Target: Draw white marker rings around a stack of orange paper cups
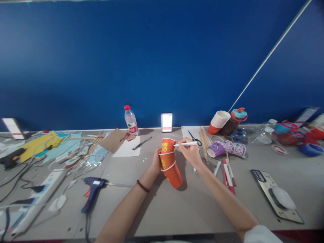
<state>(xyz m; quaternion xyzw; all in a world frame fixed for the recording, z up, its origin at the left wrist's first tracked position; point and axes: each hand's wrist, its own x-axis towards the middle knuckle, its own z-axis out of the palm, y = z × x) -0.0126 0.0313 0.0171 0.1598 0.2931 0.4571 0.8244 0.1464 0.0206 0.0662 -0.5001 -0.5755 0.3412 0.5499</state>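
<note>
**Stacked cups steadied for the pen**

While the left hand [155, 164] wraps a closed grip round the tilted stack of red paper cups [169, 162] above the grey counter [192, 209], the right hand [190, 151] pinches a slim white pen [186, 143], tip at the top cup's rim; the tilt presents that rim.

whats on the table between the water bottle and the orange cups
In the head view, a white paper sheet with a dark knife-like tool lies between the water bottle and the stacked orange cups.
</note>
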